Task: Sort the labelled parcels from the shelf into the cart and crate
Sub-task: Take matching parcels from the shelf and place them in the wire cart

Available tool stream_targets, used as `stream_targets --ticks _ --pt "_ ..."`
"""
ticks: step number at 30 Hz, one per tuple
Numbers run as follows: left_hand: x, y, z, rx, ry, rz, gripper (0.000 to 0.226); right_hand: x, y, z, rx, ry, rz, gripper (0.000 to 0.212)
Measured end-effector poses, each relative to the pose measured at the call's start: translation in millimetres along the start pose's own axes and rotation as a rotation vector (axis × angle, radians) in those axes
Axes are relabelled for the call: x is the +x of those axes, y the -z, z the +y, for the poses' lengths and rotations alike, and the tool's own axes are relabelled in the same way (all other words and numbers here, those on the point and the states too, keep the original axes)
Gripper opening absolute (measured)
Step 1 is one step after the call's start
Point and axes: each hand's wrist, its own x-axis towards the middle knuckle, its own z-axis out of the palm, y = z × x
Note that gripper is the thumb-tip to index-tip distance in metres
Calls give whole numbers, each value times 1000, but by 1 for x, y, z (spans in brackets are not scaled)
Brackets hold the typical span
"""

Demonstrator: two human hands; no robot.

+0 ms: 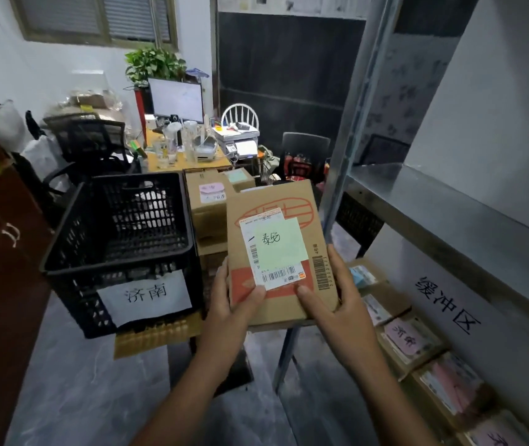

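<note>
Obs: both hands hold one cardboard parcel [272, 201] at frame centre, face up toward the camera and clear of every surface.
- Left hand [227, 304] grips the parcel's 7 o'clock corner, thumb flat on the printed label and fingers wrapped behind.
- Right hand [343, 297] grips the 5 o'clock corner the same way.
- A green note [280, 244] with handwriting is stuck over the shipping label.

Surroundings:
- A black crate [73, 226] sits at the parcel's 9 o'clock. Its white paper sign [144, 296] carries different characters from the green note.
- Stacked boxes [208, 201] stand at 11 o'clock. I cannot tell whether they sit in the cart.
- The metal shelf [449, 214] runs from 3 to 5 o'clock, with pink-noted parcels [407, 341] left on its lower tier.

Judgement: this is the label-reading step.

How to do it well:
- Keep the thumbs off the note and hold the face square until it is read.
- Match the note to the sign before moving. The two look unlike, so this parcel probably does not go in the crate.
- Carry it with both hands and set it down flat, label up.
</note>
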Motion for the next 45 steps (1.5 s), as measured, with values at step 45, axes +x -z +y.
stream_targets --ticks 45 --pt "357 -3 -6 741 -77 -21 73 363 -71 78 -518 70 34 48"
